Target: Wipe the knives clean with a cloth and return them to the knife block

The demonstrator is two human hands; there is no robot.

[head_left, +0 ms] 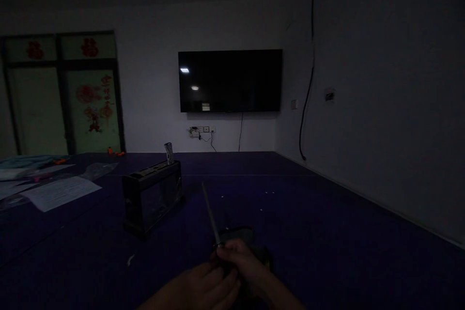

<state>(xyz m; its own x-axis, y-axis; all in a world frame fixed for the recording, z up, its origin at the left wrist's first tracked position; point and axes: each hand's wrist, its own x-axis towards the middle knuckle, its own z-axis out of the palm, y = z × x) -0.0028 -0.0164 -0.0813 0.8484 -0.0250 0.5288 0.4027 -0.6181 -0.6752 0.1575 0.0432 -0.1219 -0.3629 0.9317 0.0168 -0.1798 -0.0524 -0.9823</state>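
Observation:
A long thin greyish rod (209, 210) rises from my hands, slanting up and slightly left over the purple tabletop. Its lower end is dark and mostly hidden by fingers, so I cannot tell its exact kind. My right hand (241, 259) pinches the rod near its base, thumb on top. My left hand (203, 288) is closed around the lower end, just below the right. Behind my hands lies a dark object with a grey top (238, 234); its kind is unclear in the dim light. A black box-shaped case (152, 198) stands to the left, apart from both hands.
A small upright piece (169, 153) sits on the case. Printed papers (63, 193) and clear plastic (100, 170) lie at left. Small white bits (261, 209) dot the purple tabletop (327, 232). A television (230, 81) hangs on the back wall; another wall borders the right.

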